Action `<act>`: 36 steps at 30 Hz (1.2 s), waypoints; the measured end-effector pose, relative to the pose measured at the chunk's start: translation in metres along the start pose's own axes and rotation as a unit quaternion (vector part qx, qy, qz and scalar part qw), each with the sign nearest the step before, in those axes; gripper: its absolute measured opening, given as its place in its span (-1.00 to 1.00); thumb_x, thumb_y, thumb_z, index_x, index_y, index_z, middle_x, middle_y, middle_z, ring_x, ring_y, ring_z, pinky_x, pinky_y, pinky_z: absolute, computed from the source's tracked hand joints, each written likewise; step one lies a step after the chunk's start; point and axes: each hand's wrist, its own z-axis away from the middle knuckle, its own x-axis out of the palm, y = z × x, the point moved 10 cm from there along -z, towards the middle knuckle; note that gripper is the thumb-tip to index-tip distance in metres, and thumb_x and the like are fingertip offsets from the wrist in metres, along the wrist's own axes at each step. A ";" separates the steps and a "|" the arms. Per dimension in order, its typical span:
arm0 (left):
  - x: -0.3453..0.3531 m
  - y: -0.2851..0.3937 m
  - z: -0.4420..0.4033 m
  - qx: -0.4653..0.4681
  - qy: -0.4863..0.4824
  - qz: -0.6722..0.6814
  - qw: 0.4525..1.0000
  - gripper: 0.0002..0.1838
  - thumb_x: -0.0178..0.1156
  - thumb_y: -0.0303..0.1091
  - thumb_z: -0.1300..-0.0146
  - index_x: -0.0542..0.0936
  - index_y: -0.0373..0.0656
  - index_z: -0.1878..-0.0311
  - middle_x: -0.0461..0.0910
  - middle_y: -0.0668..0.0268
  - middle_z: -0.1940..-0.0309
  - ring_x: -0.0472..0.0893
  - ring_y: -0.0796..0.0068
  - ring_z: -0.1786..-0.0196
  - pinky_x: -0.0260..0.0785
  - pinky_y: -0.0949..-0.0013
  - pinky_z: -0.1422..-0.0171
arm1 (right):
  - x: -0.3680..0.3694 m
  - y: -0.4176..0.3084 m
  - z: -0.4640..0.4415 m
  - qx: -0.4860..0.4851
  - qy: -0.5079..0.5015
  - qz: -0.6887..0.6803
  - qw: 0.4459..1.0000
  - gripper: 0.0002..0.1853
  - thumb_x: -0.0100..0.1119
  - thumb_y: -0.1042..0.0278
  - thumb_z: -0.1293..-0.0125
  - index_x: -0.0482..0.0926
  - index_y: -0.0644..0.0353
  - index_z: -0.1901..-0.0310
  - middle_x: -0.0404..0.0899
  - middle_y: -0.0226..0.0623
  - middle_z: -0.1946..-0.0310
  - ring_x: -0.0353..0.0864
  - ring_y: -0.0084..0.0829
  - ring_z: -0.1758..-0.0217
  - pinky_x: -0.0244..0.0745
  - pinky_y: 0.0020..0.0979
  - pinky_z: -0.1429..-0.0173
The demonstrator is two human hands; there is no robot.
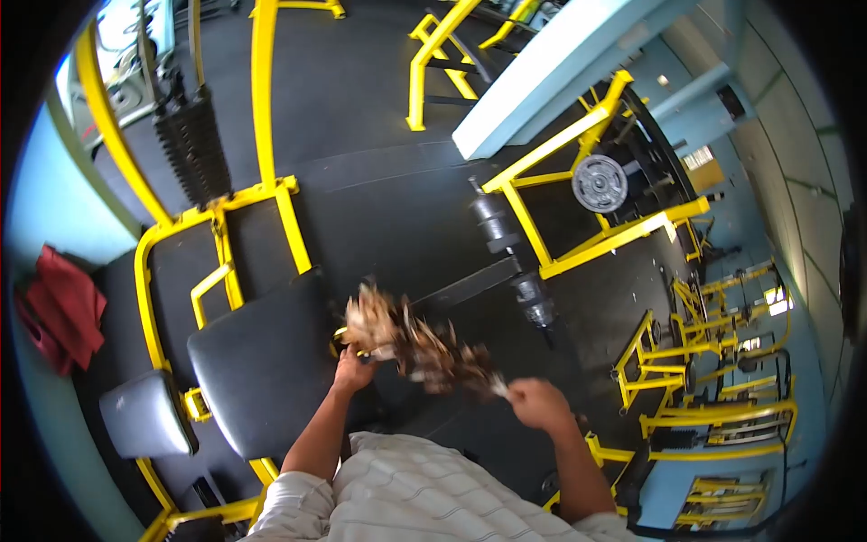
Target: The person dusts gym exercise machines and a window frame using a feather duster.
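Note:
A feather duster (pixel 424 348) with brown and tan feathers stretches across the middle of the view, slightly blurred. My right hand (pixel 540 404) is closed around its pale handle at the lower right end. My left hand (pixel 354 370) is at the duster's other end, beside the black padded seat (pixel 262 361) of a yellow-framed machine. Its fingers look curled, close to a small yellow part (pixel 340 335); feathers partly cover them, and what they hold is not clear.
A weight stack (pixel 192 144) stands within the yellow frame (pixel 262 99) at left. A smaller pad (pixel 149 415) and a red cloth (pixel 63 312) are at far left. Dumbbells (pixel 492 223) lie on the black floor, near a yellow rack with a grey plate (pixel 600 183). A pale blue pillar (pixel 542 81) rises behind.

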 end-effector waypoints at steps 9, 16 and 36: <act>0.040 0.122 0.007 0.191 0.016 -0.166 0.967 0.03 0.36 -0.17 0.01 -0.05 -0.20 -0.44 0.18 -0.14 -0.24 0.21 -0.16 -0.32 0.12 0.07 -0.41 | -0.033 0.054 0.019 0.114 0.100 0.018 0.988 -0.81 0.10 0.36 0.02 0.65 0.25 0.42 0.64 0.01 0.38 0.66 -0.05 0.27 0.56 -0.15 0.16; 0.102 0.179 -0.001 0.249 -0.064 -0.066 0.964 -0.02 0.35 -0.20 0.02 0.03 -0.28 -0.40 0.23 -0.19 -0.20 0.25 -0.19 -0.28 0.12 0.03 -0.38 | -0.013 0.091 0.048 0.159 0.130 -0.081 0.975 -0.81 0.06 0.37 -0.01 0.63 0.28 0.50 0.63 0.05 0.46 0.67 -0.03 0.35 0.56 -0.16 0.27; 0.193 0.392 -0.021 0.384 0.262 -0.140 0.874 -0.46 0.36 -0.17 -0.03 0.52 -0.14 -0.09 0.48 -0.02 0.08 0.49 -0.03 0.01 0.33 0.07 -0.13 | 0.040 0.369 -0.017 0.143 0.146 -0.350 0.914 -0.81 0.05 0.24 -0.27 0.63 0.05 0.21 0.60 -0.05 0.38 0.57 0.04 0.27 0.46 -0.11 0.20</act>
